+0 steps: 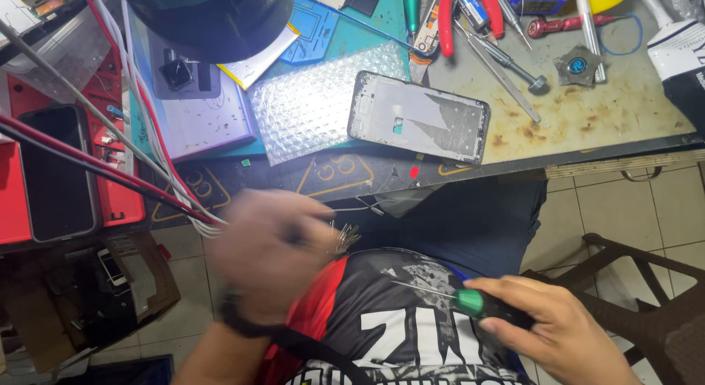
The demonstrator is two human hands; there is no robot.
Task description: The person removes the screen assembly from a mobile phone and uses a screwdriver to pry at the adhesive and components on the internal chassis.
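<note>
our hands below the desk's front edge

our right hand (562, 330) has its fingers wrapped round a green-collared screwdriver (470, 303) over our lap; our blurred left hand (268, 253) seems closed on something, we cannot tell what. a phone frame (418, 117) lies on the desk (624, 113) near its front edge.

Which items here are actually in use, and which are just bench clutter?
In use:
- right hand holding a green-handled screwdriver
- left hand, blurred, gripping something small with thin metal prongs
- opened phone frame on the bench edge

Lying about:
- bubble wrap
- red-handled pliers
- spare screwdrivers
- dark phone on the red tray
</note>
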